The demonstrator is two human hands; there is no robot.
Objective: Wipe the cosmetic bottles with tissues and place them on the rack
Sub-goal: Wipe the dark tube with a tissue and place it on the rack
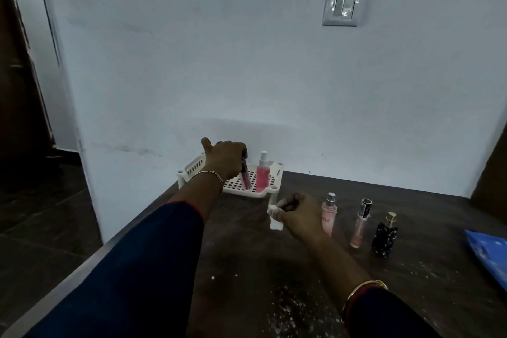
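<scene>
Left hand (226, 158) grips a second bottle (245, 178) in the rack (192, 168) at 12 o'clock; right hand (299, 215) pinches tissue (274, 218); three bottles (360, 223) wait at its 3 o'clock.

Wall (247, 63): pale bluish white, filling the upper and middle frame.
Switch plate (343, 7): grey, upper right, on the wall.
Table (260, 269): dark brown, lower frame, pale strip along its left edge.
White specks (285, 307): scattered on the table, bottom centre.
Blue packet (491, 258): flat on the table, right edge.
Floor (41, 228): dark tiles, lower left.
</scene>
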